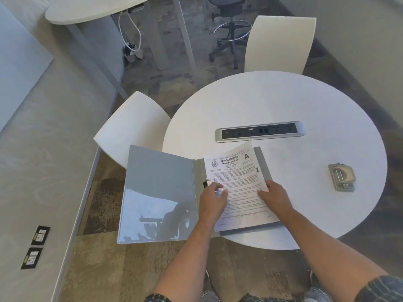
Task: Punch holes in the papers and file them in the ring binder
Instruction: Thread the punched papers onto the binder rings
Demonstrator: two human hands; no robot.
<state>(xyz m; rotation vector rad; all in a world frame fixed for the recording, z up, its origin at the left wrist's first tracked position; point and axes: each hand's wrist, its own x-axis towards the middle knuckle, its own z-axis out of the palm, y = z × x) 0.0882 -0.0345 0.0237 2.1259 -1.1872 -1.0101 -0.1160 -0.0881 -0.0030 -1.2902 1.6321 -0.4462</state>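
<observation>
The fingers [220, 188] of the left hand [212, 198] lie spread flat on the papers [237, 184], near the ring [205, 183]. The right hand [274, 196] rests flat on the papers' right edge, gripping nothing. The papers sit in the open ring binder [159, 192], whose left cover hangs off the round table [283, 101]. The hole punch [341, 177] sits well apart on the right. A power strip [259, 131] lies behind the binder, with two white chairs [133, 125] close by.

The table [283, 101] is plain white; the ring binder [159, 192] over its left edge is grey with a glossy clear sleeve. The papers [237, 182] are white with black print, the hole punch [342, 177] near the right edge silver-beige, both sleeves [383, 289] dark plaid.
</observation>
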